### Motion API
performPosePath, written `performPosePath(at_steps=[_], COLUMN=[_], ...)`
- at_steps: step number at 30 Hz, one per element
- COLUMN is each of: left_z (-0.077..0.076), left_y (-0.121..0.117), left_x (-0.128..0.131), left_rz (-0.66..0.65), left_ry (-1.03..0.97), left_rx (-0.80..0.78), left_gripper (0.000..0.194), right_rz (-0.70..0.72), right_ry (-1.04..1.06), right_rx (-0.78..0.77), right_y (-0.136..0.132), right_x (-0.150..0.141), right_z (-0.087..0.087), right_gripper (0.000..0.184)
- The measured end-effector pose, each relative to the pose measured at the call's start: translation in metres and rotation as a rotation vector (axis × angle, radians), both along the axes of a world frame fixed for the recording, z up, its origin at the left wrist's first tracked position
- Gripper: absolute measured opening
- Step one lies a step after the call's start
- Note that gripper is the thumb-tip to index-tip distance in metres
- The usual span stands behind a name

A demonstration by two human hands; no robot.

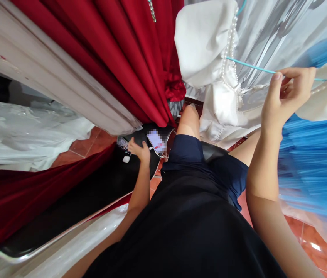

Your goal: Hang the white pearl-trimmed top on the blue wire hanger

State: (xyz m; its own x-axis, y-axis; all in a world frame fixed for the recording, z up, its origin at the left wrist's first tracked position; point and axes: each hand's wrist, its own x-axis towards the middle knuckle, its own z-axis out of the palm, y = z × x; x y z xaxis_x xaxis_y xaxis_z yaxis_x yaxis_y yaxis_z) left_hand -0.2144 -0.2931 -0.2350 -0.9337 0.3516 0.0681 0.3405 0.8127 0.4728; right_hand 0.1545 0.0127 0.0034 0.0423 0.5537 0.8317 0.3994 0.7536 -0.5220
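A black shirt [192, 231] lay closest; the raised right hand [292, 92], bent at the wrist, pinched a thin turquoise rod [251, 66]; the left hand [140, 151], loosely spread, hung near a smartphone [155, 141].

A phone [155, 140] lies on the bench [102, 189], left of the gown [204, 42].

Open space lies above the black counter [100, 189] left of the left grip [140, 150], while a hanging red drape [114, 50] blocks the front and white pearl-trimmed fabric [201, 42] and blue fabric [319, 170] crowd the right grip [290, 90].
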Motion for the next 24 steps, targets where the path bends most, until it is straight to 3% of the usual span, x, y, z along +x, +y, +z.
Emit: performPosePath(at_steps=[4,7,9,11,14,16,18,20,24], left_z=[0.021,0.046,0.072,0.109,0.175,0.217,0.247,0.262,0.261], left_y=[0.054,0.095,0.120,0.145,0.186,0.215,0.244,0.271,0.311], left_x=[0.075,0.137,0.170,0.190,0.196,0.189,0.178,0.167,0.139], left_rz=[-0.408,-0.675,-0.864,-0.959,-0.846,-0.800,-0.807,-0.851,-0.849], left_ry=[0.058,0.065,0.100,0.190,0.328,0.404,0.459,0.472,0.409], left_rx=[0.256,0.393,0.595,0.817,1.084,1.162,1.247,1.244,1.120], left_gripper=[0.039,0.035,0.034,0.033,0.032,0.040,0.055,0.065,0.028], right_rz=[-0.065,-0.088,-0.076,-0.066,-0.073,-0.074,-0.067,-0.054,-0.043], right_ry=[-0.021,-0.023,-0.010,-0.015,-0.050,-0.067,-0.077,-0.070,-0.047], right_rx=[-0.062,-0.089,-0.099,-0.120,-0.155,-0.180,-0.203,-0.203,-0.190], right_y=[-0.006,-0.010,-0.012,-0.013,-0.011,-0.008,-0.006,-0.005,-0.010], right_x=[-0.003,-0.003,-0.003,-0.002,0.002,0.004,0.005,0.005,0.004], right_z=[0.003,0.006,0.008,0.008,0.005,0.001,-0.002,-0.003,0.000], right_gripper=[0.032,0.032,0.030,0.029,0.030,0.035,0.038,0.037,0.035])
